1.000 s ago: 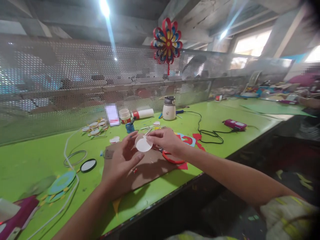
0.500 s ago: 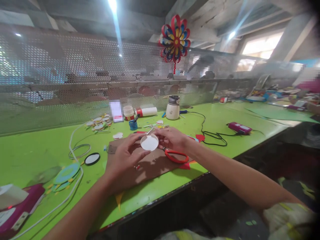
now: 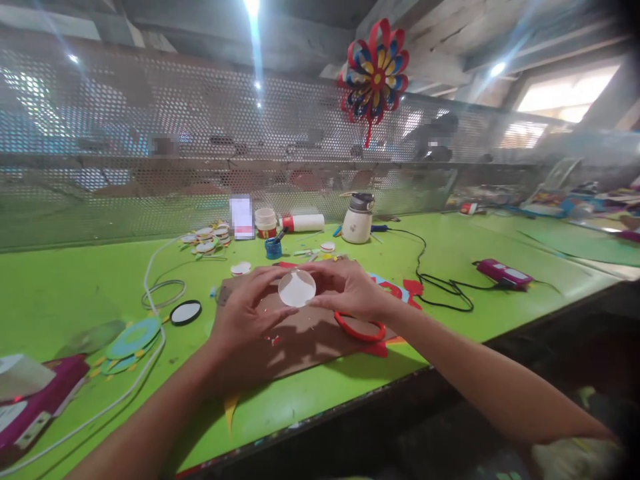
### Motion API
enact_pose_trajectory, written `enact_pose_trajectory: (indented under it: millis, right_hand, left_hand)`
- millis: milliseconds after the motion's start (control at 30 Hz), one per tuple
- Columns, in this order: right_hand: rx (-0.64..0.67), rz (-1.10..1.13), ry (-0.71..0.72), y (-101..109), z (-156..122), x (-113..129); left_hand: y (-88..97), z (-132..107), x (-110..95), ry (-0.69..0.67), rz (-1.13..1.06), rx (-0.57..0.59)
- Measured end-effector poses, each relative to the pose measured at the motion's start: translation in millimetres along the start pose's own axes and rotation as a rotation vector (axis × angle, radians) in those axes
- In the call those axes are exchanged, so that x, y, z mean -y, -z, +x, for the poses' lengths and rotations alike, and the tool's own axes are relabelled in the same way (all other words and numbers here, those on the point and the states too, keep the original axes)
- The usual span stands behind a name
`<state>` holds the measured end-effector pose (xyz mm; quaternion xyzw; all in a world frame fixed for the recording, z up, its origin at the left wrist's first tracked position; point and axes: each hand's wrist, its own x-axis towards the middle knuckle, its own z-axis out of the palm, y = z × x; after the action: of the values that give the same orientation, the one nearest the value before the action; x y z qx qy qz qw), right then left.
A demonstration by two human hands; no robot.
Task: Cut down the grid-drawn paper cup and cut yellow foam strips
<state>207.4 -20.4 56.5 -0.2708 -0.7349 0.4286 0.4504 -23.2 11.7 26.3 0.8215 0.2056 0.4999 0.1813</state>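
At the far left of the bright green tabletop (image 3: 60, 300) I saw the first of two magenta boxy devices (image 3: 35, 403), with one white cable (image 3: 146, 277) trailing past it. Next came one teal paper disc with yellow tabs (image 3: 133, 337) and one black-rimmed round disc (image 3: 185, 312). Behind them lay a heap of small paper rounds (image 3: 204, 240), too bunched for me to count.

I counted three containers. The small blue pot (image 3: 273, 249) had a dark stick standing in it. I could not see into the white cup with a red band (image 3: 265, 223). The cream jar (image 3: 358, 223) was capped with a dark lid.

The left hand (image 3: 245, 320) and right hand (image 3: 350, 290) were close together. The fingertips of both pinched the rim of the one white round disc (image 3: 297, 288), held over the brown cardboard sheet (image 3: 300, 343). One pair of red-handled scissors (image 3: 361, 328) lay by the right wrist. The second magenta device (image 3: 503, 273) sat far right, on a black cord (image 3: 443, 283).
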Motion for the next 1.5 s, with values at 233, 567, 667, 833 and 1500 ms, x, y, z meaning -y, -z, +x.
enact_pose_trajectory:
  millis: [233, 567, 667, 833, 1500]
  right_hand:
    - [-0.075, -0.076, 0.09, 1.2, 0.2, -10.8]
    - [-0.066, -0.103, 0.044, -0.6, 2.2, -19.9]
    - [-0.056, -0.124, 0.013, -2.0, 1.9, -26.6]
    - [-0.078, -0.197, -0.046, 6.6, 0.9, -33.6]
    - [0.259, -0.809, -0.044, -25.1, -7.0, -41.5]
  left_hand:
    - [-4.2, -3.3, -9.2, 0.073, 0.135, 0.016]
    - [-8.0, -7.3, -8.0, 0.261, 0.144, 0.023]
    - [-6.3, -5.6, -9.2, 0.349, 0.127, 0.085]
    - [-3.4, -4.0, -2.4, 0.42, 0.135, 0.194]
    - [33.4, 16.6, 27.1, 0.585, -0.028, -0.487]
